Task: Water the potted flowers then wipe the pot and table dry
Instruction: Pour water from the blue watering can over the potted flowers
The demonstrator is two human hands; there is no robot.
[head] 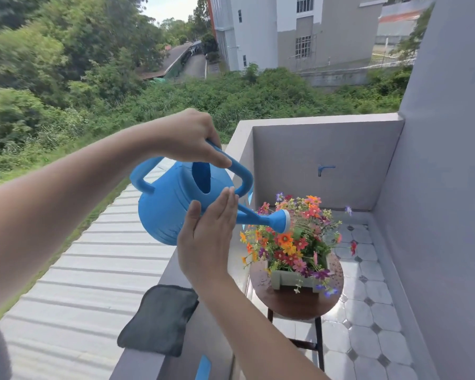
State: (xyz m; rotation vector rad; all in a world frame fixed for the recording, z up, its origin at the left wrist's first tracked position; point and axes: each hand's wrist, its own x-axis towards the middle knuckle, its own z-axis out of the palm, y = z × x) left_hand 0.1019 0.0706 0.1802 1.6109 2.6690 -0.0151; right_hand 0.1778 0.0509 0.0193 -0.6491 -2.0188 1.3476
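Left hand [187, 138] has a closed grip around the top handle of the blue watering can [170, 204], fingers wrapped over the bar, thumb along the front. Can is tipped forward, spout [261, 219] pointing right and down, sprinkler head just above the flowers [288, 239]. Thin streams of water visible coming off the sprinkler head onto the blooms.

Right hand [206, 239] is open and flat, fingers together and straight, palm pressed against the near side of the can where the spout joins the body. It holds nothing, only rests on the can.

Flowers are mixed orange, red, pink, yellow and purple, standing in a pale green box-shaped pot [291, 278]. Pot sits about mid-way on a small round dark wood surface [294, 303] with dark legs, on the tiled balcony floor [368, 297]. Wet spots show on the wood around the pot and floor looks wet beside it.

Dark grey cloth [159, 319] lies folded on top of the balcony ledge [137, 363], near bottom centre, apart from both hands and left of the stool-like surface. Blue tap [324, 169] on the back wall behind the flowers. Trees and buildings beyond.
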